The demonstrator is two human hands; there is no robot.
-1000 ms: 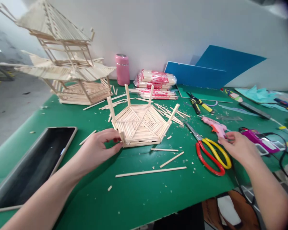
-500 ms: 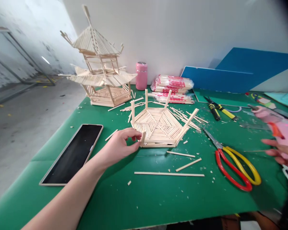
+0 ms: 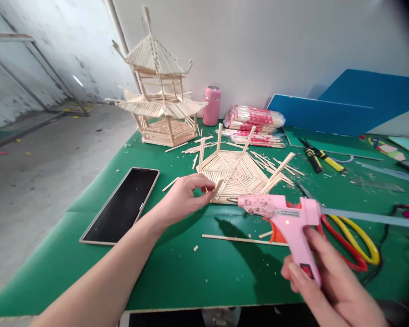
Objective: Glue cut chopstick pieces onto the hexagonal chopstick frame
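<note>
My left hand (image 3: 184,197) pinches a short wooden stick (image 3: 218,186) at the near left corner of a hexagonal base made of wooden sticks (image 3: 236,172), which lies on the green table mat (image 3: 177,272). My right hand (image 3: 323,281) grips a pink hot glue gun (image 3: 286,218) by its handle. The gun's nozzle points left, close to the pinched stick and the base's near edge. A clear glue stick pokes out of the gun's back to the right.
A finished stick pagoda (image 3: 160,91) stands at the back left, with a pink bottle (image 3: 211,105) and packs of chopsticks (image 3: 255,122) beside it. A dark phone (image 3: 122,204) lies at the left. Red-yellow scissors (image 3: 351,240), yellow pliers (image 3: 318,156), blue boards (image 3: 344,109) and loose sticks lie around.
My right hand has picked up the pink glue gun from the right of the table and carried it left to the base. My left hand has stayed at the base's corner. The view has shifted.
</note>
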